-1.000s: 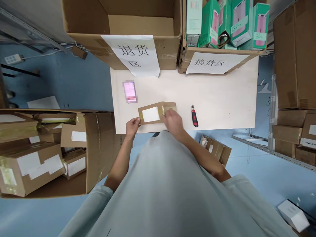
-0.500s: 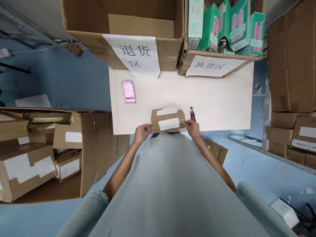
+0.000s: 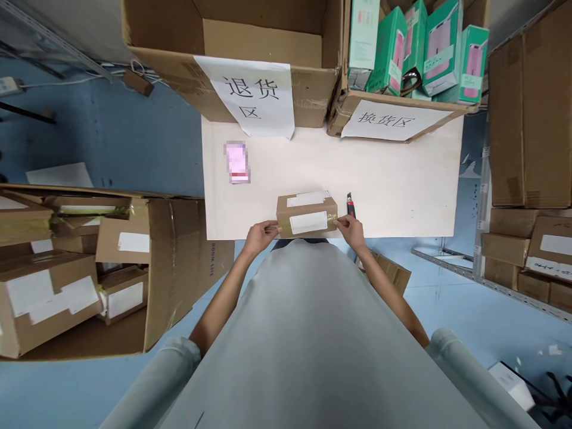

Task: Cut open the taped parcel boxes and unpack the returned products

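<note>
A small brown cardboard box with white labels on its top and front sits at the near edge of the white table. My left hand pinches its lower left corner, fingers closed. At the lower right end, my right hand grips the box with thumb and fingers, beside some yellowish tape. A red and black utility knife lies on the table just beyond my right hand, its tip pointing away from me.
Beyond the table's back stand a large open carton and another carton holding green boxes. A blurred pink item lies at left. An open carton of parcels stands left; stacked boxes are at right.
The view has shifted slightly, so the table and cartons appear a little farther right. Both hands stay at the ends of the small box, with hardly any movement relative to it.
</note>
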A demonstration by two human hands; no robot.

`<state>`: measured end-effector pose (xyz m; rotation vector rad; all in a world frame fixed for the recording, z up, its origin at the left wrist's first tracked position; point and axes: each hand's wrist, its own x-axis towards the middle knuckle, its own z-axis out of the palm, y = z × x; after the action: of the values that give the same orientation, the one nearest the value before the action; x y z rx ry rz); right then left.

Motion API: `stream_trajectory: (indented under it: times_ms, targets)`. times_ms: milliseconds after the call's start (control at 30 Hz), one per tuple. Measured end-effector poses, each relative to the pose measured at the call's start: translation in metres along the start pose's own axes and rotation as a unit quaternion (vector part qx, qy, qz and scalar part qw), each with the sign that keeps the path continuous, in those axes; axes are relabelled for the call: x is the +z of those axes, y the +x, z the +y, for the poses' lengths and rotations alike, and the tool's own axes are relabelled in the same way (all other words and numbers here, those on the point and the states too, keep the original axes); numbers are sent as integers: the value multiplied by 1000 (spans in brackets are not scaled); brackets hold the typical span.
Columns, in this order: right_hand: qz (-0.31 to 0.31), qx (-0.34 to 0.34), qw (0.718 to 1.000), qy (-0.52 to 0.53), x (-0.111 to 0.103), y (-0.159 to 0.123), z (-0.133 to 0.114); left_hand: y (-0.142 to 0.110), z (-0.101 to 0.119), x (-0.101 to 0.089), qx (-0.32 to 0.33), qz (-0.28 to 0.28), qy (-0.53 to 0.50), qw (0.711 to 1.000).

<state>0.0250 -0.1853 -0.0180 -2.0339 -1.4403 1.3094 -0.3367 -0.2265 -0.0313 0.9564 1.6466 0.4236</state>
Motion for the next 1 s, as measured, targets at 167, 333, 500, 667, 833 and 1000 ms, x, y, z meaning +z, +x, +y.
stream_trajectory:
  times_ms: [167, 333, 500, 667, 833, 1000]
  targets:
    - [11, -18, 999, -28, -1, 44, -26, 29, 29, 1, 6, 74, 50, 996]
    - [-8, 6, 1000, -10, -8, 92, -52, 68, 61, -5, -15, 167, 80, 983]
    - [13, 18, 1000, -5, -8, 135, -87, 111, 94, -23, -20, 189, 98, 977]
    - [16, 15, 998, -53, -9, 149, -106, 125, 109, -30, -33, 192, 103, 975]
    - [-2, 13, 999, -35, -10, 114, -84, 91, 82, -22, -5, 175, 89, 981]
    - [12, 15, 1000, -6, 4, 55, -50, 44, 51, 2, -17, 153, 31, 988]
